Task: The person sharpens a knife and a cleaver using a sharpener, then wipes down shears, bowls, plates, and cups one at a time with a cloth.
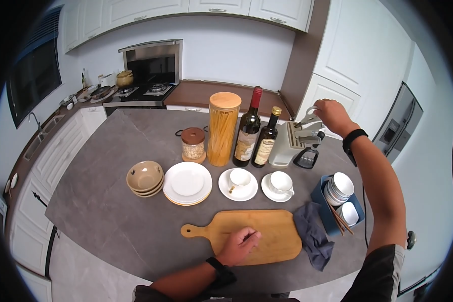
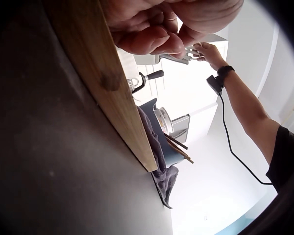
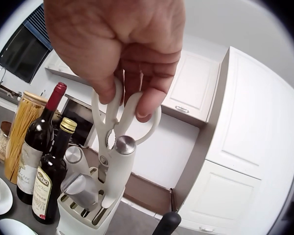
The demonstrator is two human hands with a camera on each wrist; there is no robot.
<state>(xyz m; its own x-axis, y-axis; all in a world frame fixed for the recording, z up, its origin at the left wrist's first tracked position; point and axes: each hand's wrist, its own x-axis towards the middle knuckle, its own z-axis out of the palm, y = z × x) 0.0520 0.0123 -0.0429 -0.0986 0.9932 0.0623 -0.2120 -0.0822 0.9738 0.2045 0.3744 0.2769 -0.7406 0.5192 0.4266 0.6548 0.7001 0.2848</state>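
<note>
Grey, faintly veined counter (image 1: 100,146) carries a smooth, paddle-shaped wooden board (image 1: 274,231); above it, the left hand (image 1: 239,245) has loosely curled, empty fingers. Beyond, at a pale slotted knife block (image 1: 282,151), the right hand (image 3: 122,39) pinches off-white, loop-handled scissors (image 3: 110,129), seemingly partly drawn, blades not yet clear.

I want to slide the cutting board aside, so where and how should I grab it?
I'd take the board by its handle, from your left, thumb on one edge and fingers on the other. It's narrow, lies flat and juts out clear on that side, while the cloth crowds the opposite end.
</note>
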